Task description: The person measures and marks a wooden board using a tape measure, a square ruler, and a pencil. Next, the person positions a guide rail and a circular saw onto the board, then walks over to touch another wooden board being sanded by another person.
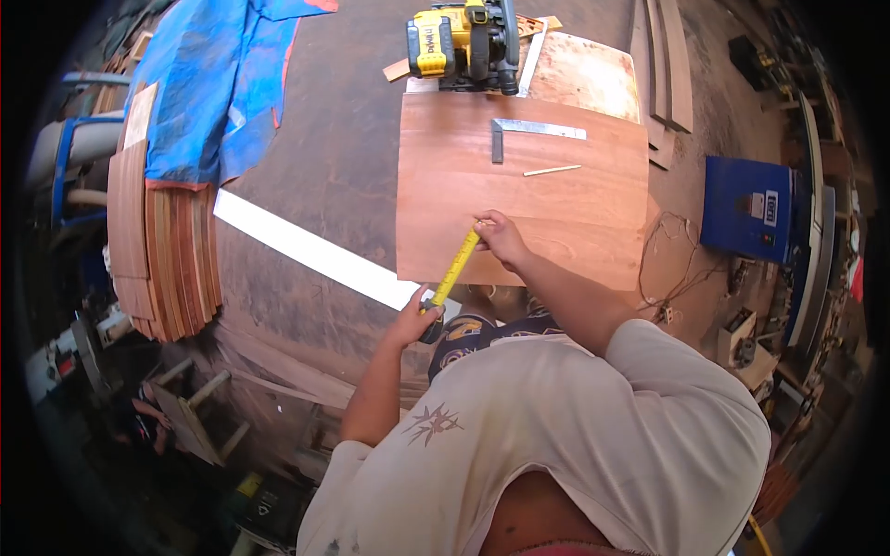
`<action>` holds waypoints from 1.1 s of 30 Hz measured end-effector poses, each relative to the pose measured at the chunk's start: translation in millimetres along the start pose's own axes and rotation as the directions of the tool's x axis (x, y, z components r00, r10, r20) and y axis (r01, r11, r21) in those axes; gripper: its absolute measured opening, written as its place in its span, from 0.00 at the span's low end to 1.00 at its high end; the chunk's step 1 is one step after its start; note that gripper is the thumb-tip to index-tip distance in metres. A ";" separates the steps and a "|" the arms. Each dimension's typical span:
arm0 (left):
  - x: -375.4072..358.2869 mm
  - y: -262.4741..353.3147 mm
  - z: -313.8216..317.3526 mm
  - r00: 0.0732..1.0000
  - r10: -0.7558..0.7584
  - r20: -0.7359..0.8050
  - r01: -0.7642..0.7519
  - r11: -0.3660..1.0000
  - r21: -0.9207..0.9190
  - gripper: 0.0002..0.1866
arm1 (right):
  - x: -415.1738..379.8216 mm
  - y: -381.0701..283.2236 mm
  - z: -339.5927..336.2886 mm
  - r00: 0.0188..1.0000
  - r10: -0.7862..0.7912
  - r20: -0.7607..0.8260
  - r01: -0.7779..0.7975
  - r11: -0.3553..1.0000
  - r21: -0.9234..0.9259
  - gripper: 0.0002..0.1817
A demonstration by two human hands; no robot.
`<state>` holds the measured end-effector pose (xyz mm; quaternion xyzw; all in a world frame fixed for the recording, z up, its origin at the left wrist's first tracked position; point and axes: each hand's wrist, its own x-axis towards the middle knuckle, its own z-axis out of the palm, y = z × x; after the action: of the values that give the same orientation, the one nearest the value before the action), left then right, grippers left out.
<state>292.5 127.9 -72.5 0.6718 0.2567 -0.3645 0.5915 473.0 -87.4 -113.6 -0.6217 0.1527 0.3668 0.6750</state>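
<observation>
My left hand (411,322) is closed around the dark case of a tape measure (456,266), low and close to my body. The yellow blade is pulled out between my hands. Its far end is pinched in the fingers of my right hand (503,239), over the near part of a reddish-brown wooden panel (445,190). On that panel lie a try square (542,130) with a dark stock and a thin pencil (552,170). At the panel's far edge rests a yellow and black circular saw (464,48).
A long white strip (306,248) slants across the dark surface toward my left hand. Stacked boards (176,264) stand at left, partly under a blue tarp (209,88). To the right are a blue box (749,208), loose cord (681,259) and long planks (669,65).
</observation>
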 end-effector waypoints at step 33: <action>202.9 129.8 54.4 0.748 0.661 -0.062 -0.084 0.187 0.979 0.34 | -51.4 -20.9 -211.4 0.292 -0.591 -0.752 0.693 0.673 -0.260 0.19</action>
<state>505.3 35.0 -156.5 0.9914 -0.0510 -0.0990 0.0686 505.0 -303.3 -102.5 -0.6821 0.1917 -0.2588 0.6565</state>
